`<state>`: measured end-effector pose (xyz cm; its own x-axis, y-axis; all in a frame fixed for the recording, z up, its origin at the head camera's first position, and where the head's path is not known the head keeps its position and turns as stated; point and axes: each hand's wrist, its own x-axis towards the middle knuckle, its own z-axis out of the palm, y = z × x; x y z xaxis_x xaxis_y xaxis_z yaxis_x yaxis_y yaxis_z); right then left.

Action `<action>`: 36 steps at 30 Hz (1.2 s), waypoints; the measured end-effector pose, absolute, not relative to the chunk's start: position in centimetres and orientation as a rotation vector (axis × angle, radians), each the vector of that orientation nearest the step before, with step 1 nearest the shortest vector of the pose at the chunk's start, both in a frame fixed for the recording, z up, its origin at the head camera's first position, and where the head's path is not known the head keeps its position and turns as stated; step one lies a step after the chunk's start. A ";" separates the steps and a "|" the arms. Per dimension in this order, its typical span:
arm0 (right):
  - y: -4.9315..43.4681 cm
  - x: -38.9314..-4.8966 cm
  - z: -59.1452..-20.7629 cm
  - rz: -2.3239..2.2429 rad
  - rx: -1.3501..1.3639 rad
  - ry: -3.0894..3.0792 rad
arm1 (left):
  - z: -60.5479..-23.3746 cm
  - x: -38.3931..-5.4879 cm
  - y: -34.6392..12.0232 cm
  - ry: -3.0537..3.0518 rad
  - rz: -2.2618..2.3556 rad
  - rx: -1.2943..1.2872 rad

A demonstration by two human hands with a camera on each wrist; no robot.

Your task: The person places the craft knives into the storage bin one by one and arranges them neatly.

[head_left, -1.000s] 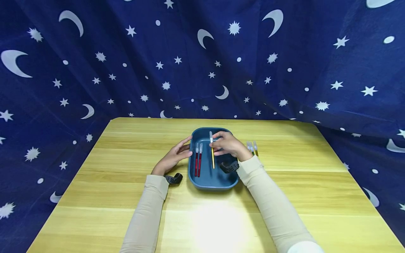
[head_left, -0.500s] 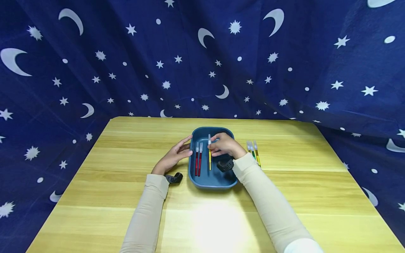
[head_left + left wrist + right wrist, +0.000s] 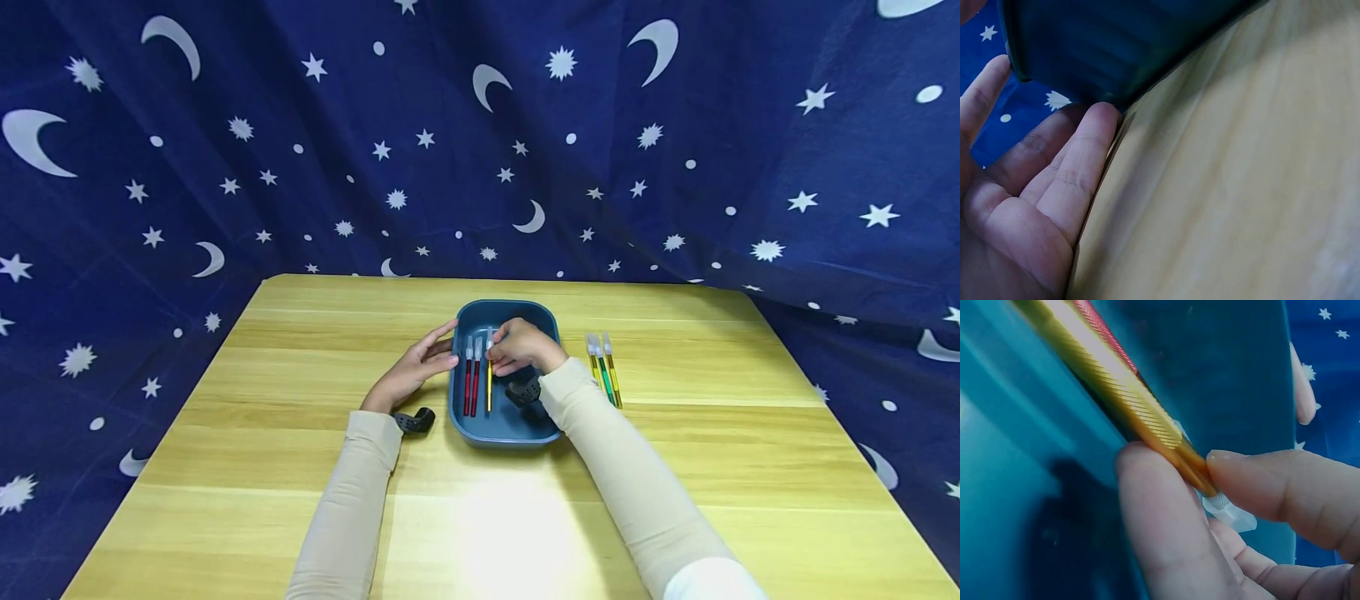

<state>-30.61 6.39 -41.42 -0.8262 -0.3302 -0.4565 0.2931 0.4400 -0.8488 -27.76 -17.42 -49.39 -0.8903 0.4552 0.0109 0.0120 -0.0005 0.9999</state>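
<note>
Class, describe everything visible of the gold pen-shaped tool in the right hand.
The gold pen-shaped tool is slim, shiny, metallic-looking and partly ridged, with a translucent, plastic-looking cap pointing forward. The right hand pinches it near the cap, inside the blue tray, just right of two red tools. Contact with the tray floor is unclear.

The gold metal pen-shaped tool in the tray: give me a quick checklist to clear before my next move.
1. Right hand pinching the gold metal pen-shaped tool: ok.
2. Translucent cap on that tool's end: ok, on.
3. Gap to the two slim red pen-shaped tools: ok, visible in the head view.
4. Gold tool resting on the floor of the blue rounded-rectangular tray: cannot tell.
5. Left hand at the tray's left side: ok.
6. Green pen-shaped tool and two yellow ones clear of the right hand: ok, lying on the pale wooden table.
</note>
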 end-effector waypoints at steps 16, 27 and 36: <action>5.6 -31.1 -42.4 -1.355 -0.024 2.130 | -49.6 -28.0 -17.4 1.956 1.952 0.497; 5.1 -31.0 -42.5 -1.330 -0.024 2.157 | -49.4 -27.8 -17.6 1.943 1.968 0.508; 5.4 -31.1 -42.0 -1.287 -0.055 2.191 | -49.4 -27.9 -17.6 1.951 1.963 0.490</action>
